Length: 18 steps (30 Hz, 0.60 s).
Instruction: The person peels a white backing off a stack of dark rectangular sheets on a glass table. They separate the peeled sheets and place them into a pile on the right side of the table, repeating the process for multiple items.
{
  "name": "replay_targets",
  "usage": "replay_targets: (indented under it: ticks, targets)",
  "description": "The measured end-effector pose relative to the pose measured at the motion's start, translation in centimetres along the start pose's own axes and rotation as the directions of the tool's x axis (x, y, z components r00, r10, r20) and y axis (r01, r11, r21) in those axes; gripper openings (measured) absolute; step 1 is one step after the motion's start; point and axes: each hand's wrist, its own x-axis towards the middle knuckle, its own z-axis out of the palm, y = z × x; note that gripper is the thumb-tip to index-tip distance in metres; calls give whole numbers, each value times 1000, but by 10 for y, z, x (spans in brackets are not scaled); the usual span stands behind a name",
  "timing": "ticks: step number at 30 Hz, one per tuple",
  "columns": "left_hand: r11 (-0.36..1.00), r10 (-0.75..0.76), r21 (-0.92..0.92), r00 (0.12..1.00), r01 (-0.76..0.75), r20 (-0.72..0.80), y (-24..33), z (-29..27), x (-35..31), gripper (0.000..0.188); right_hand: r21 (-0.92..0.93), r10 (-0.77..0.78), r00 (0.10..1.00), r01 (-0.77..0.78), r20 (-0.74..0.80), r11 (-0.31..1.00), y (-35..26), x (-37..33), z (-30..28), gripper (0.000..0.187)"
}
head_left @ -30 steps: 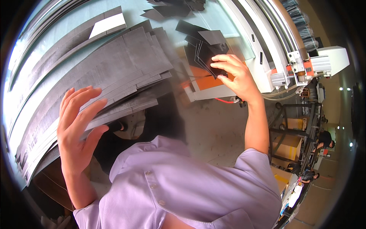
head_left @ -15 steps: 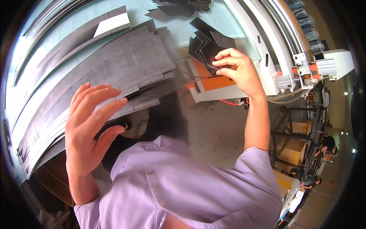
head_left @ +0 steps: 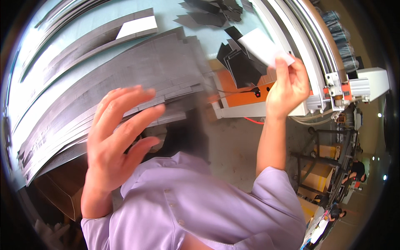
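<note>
Between the thumb and fingers of my right hand [head_left: 288, 89] is a thin flat piece [head_left: 261, 46] that looks bright white, perhaps from glare. It is held by its lower right corner above a fanned pile of dark cut pieces [head_left: 243, 71] at the table's near right corner. My left hand [head_left: 118, 139] hovers with fingers apart and empty, slightly blurred, over the near edge of a broad stack of long dark grey sheets [head_left: 137, 68]. Those sheets lie overlapped with uneven ends.
More dark offcuts [head_left: 212, 13] lie at the back, and a white patch [head_left: 137, 26] on another grey strip. A white machine rail [head_left: 314, 54] borders the table's right side, beside an orange panel [head_left: 233, 99]. Racks with cardboard boxes [head_left: 315, 175] and people are farther right.
My right hand has risen from the dark pile and moved right, now with the flat piece pinched in it. The left hand has shifted right, still open.
</note>
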Motion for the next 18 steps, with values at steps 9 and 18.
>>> replay_targets:
  ticks: [9,18]
  targets:
    - [986,39,162,999,-33,-34,-4,25,7,70,305,430,785,-585,447,751,-70,-66,78,10]
    - [979,18,203,999,-8,-50,-15,20,26,66,390,481,710,-694,514,605,-52,-51,83,13]
